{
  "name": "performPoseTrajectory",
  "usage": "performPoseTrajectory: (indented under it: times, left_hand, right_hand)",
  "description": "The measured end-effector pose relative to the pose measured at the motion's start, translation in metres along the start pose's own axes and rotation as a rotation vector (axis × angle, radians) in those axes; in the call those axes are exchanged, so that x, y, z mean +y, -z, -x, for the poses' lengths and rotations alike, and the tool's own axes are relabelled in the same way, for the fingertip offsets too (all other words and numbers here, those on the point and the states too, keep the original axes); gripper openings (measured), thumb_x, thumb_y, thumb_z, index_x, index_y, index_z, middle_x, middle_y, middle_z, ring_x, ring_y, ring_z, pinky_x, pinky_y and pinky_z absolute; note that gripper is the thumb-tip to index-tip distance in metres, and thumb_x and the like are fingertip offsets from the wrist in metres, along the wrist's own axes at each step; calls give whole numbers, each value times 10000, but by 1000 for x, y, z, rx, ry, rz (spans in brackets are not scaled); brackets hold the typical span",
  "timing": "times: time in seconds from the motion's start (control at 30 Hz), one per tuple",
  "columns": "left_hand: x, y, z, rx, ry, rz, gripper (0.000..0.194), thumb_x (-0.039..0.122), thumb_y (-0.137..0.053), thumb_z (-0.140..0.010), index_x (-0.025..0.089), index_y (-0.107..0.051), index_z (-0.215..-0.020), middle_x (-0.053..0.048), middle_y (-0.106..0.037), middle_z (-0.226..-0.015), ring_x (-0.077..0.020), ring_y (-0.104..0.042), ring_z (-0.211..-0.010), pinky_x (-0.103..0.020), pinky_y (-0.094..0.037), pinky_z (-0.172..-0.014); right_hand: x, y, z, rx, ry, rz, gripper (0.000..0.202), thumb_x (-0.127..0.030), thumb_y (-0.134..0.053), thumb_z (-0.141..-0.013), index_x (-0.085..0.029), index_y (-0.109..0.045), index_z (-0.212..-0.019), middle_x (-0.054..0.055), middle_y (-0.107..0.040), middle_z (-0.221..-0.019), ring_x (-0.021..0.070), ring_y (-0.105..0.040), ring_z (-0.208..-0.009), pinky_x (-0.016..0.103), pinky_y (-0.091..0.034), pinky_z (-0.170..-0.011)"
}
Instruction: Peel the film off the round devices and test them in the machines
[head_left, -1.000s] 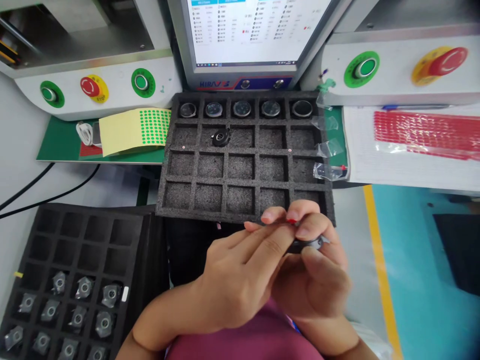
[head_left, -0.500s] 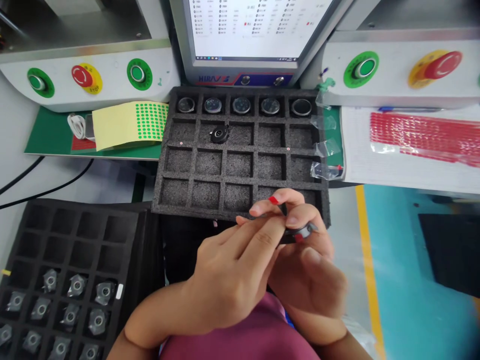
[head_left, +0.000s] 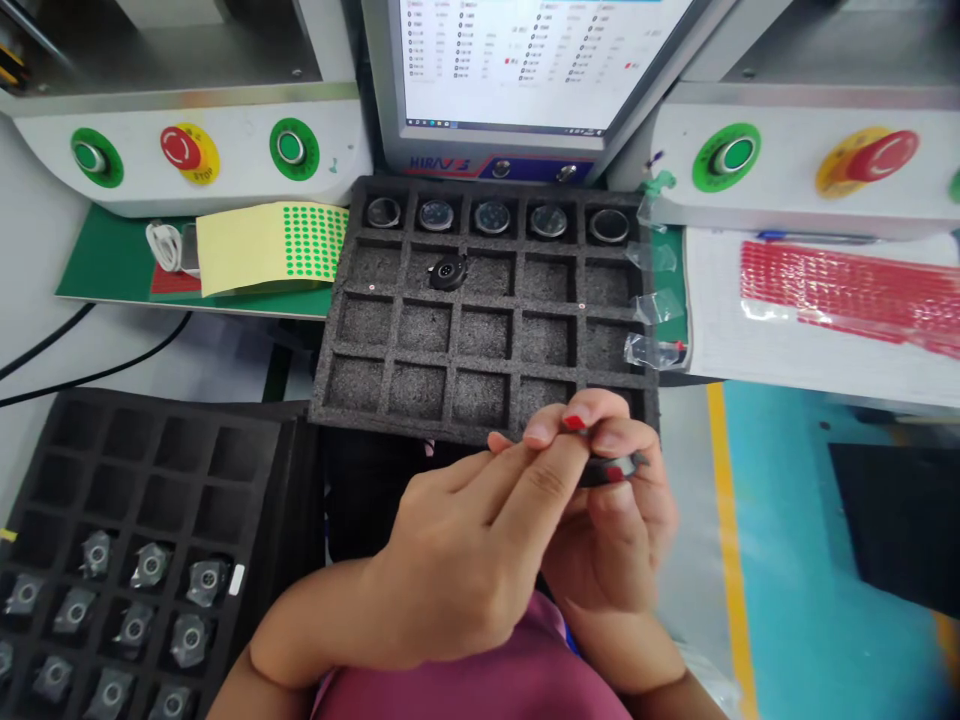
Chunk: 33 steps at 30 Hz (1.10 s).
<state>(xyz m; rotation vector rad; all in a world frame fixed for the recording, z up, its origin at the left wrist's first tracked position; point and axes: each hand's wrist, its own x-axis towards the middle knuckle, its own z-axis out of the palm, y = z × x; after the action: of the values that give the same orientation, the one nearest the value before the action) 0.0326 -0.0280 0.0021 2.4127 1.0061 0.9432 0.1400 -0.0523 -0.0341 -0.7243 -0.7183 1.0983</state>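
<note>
A small dark round device (head_left: 602, 470) with a grey rim is held between both hands, over the lower right corner of the grey foam tray (head_left: 321, 400). My right hand (head_left: 616, 520) pinches it between thumb and fingers. My left hand (head_left: 472, 545) reaches across, its fingers pressed against the near side of the device; its fingertips are partly hidden. In the tray's top row lie several round watch-like pieces, one of them a dark-faced disc (head_left: 492, 216). A black round part (head_left: 448, 271) with metal contacts rests on a divider in the second row.
A black tray (head_left: 296, 440) with several plastic-wrapped pieces lies at the lower left. Behind the foam tray stands a monitor (head_left: 510, 65), between panels with green and red buttons. A yellow sticker sheet (head_left: 240, 248) is left; red strips (head_left: 847, 290) lie on paper at right.
The view has shifted slightly. Both hands stay together on the device; my right thumb has moved in against its lower edge, and the device shows a little more clearly.
</note>
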Motion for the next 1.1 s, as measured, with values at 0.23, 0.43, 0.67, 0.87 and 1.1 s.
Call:
performPoseTrajectory:
  times: [0.23,0.43,0.67,0.87,1.1]
  left_hand:
    - [8,2,-8,35,-15,-72,158,140,-421,-1013,148,-574,-972,-40,-774,-880,-128,-748,-746,-200,-612,-685]
    - [4,7,-6,-34,-45,-23,261,147,-479,-961,141,-633,-1171,-68,-787,-1026,-191,-768,-854,-267,-651,-768]
    - [2,10,-6,-39,-61,-46,271,140,-517,-947,80,-652,-1174,-98,-790,-1019,-212,-768,-836,-292,-668,-752]
    - [0,16,-10,-89,-209,-137,320,123,-410,-942,51,-709,-1027,-114,-785,-896,-204,-749,-728,-283,-656,-669]
    - [1,21,-10,-142,-322,-218,378,121,-367,-937,86,-738,-1001,-108,-789,-937,-190,-734,-708,-262,-631,-575]
  right_hand:
    - [0,6,1,7,-96,-106,223,-412,-586,-917,-273,-689,-1059,30,-532,-1166,180,-669,-1008,366,-647,-868]
    - [-7,0,2,80,-251,-148,209,-439,-548,-873,-305,-675,-970,26,-563,-1150,218,-654,-985,448,-626,-862]
    - [-14,-6,-1,139,-365,-206,211,-472,-567,-825,-293,-652,-898,31,-577,-1092,217,-642,-937,448,-616,-847]
    - [-16,-3,-1,146,-438,-274,166,-414,-609,-806,-264,-656,-861,13,-566,-996,172,-646,-848,405,-616,-851]
    - [-13,-3,-4,97,-399,-392,139,-364,-628,-773,-232,-637,-816,-7,-504,-844,129,-614,-771,274,-601,-753]
